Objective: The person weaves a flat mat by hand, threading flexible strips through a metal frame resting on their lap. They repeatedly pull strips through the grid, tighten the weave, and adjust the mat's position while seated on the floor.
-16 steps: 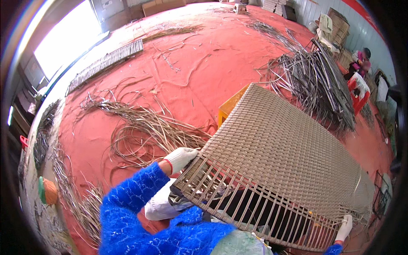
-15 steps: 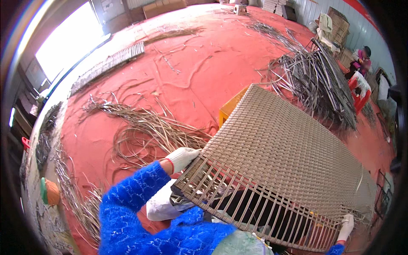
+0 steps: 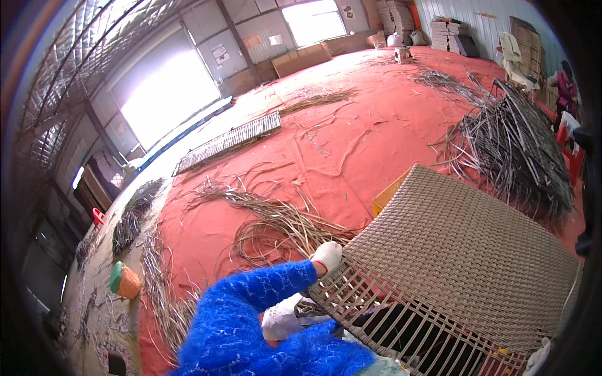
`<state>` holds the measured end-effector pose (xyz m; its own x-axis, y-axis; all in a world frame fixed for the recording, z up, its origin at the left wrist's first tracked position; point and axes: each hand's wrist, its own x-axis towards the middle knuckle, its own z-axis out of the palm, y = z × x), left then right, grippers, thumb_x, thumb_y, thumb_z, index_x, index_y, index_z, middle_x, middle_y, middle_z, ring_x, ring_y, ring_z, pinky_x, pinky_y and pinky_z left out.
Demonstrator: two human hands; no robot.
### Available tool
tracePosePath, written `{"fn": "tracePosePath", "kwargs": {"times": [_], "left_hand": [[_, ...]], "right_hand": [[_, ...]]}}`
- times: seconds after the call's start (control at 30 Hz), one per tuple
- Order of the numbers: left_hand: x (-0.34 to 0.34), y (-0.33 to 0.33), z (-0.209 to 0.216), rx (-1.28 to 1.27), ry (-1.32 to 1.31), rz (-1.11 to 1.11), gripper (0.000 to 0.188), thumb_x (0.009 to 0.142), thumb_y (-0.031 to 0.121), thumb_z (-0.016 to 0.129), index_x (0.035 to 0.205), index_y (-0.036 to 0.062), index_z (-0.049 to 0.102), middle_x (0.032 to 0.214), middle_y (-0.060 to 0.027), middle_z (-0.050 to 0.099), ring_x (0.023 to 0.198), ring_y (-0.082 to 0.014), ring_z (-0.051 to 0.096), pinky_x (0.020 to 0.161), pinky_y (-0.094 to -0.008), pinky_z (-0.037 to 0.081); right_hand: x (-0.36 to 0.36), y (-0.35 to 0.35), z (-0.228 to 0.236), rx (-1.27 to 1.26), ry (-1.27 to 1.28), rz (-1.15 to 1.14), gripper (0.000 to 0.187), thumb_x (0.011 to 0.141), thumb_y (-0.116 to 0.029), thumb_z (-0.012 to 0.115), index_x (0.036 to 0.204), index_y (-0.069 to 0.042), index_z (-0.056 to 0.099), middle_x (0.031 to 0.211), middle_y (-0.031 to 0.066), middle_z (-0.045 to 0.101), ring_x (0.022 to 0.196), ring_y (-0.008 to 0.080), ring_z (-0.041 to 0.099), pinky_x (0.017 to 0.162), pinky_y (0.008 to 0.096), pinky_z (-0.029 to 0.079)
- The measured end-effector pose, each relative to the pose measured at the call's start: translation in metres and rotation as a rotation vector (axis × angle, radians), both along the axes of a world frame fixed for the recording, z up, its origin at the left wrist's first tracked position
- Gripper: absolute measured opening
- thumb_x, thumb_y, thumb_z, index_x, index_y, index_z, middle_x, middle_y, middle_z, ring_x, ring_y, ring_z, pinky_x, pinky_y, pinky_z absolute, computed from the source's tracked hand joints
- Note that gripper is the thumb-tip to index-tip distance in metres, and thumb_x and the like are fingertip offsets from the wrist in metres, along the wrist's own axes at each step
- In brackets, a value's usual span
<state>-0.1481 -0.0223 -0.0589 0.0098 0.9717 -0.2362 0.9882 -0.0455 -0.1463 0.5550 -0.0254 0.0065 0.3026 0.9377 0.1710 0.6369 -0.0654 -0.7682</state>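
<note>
A large panel woven from flat brown rattan-like strips [image 3: 470, 244] slants across my lap at the lower right. Its far part is densely woven; the nearer part is a row of bare parallel strips [image 3: 407, 319] with open gaps. My left hand [image 3: 327, 255], in a white knit glove with a red cuff, is closed on the panel's left corner. At the opposite lower right edge, my right hand [image 3: 539, 358], also white-gloved, shows only in part against the rim. Its fingers look curled, and what they hold is hidden. A thin loose strand [image 3: 572, 289] stands out near the panel's right side.
Behind the panel shows a yellow crate-like box [image 3: 389, 193]. Loose brown strips [image 3: 276, 216] lie on the red floor covering [image 3: 370, 144], with a dark heap of strips [image 3: 514, 144] at right. An orange-and-green stool-like object [image 3: 125, 281] stands left. Another person [image 3: 566, 88] sits far right.
The view has swung left and up, so the panel and both hands appear further right and lower. My left hand keeps its hold on the corner. My right hand is now partly out of view.
</note>
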Motion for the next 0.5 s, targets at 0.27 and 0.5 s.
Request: {"fn": "tracePosePath", "kwargs": {"times": [0.27, 0.5], "left_hand": [[-0.002, 0.006, -0.062, 0.288, -0.235, 0.230, 0.013, 0.083, 0.012, 0.051, 0.091, 0.0036, 0.059, 0.087, -0.0138, 0.058, 0.086, -0.0310, 0.060, 0.077, -0.0388, 0.050], [0.007, 0.003, -0.038, 0.247, -0.184, 0.173, 0.019, 0.089, 0.014, 0.048, 0.098, 0.0018, 0.060, 0.090, -0.0171, 0.059, 0.087, -0.0334, 0.061, 0.079, -0.0392, 0.050]], "right_hand": [[-0.017, 0.014, -0.001, -0.011, 0.089, 0.007, 0.014, 0.095, -0.011, 0.048, 0.099, -0.003, 0.059, 0.064, -0.0009, 0.046, 0.052, 0.0085, 0.042, 0.048, 0.0234, 0.036], [-0.023, 0.024, -0.004, -0.002, 0.192, -0.007, 0.015, 0.094, -0.010, 0.049, 0.101, -0.002, 0.059, 0.062, -0.0005, 0.046, 0.050, 0.0094, 0.042, 0.046, 0.0242, 0.036]]}}
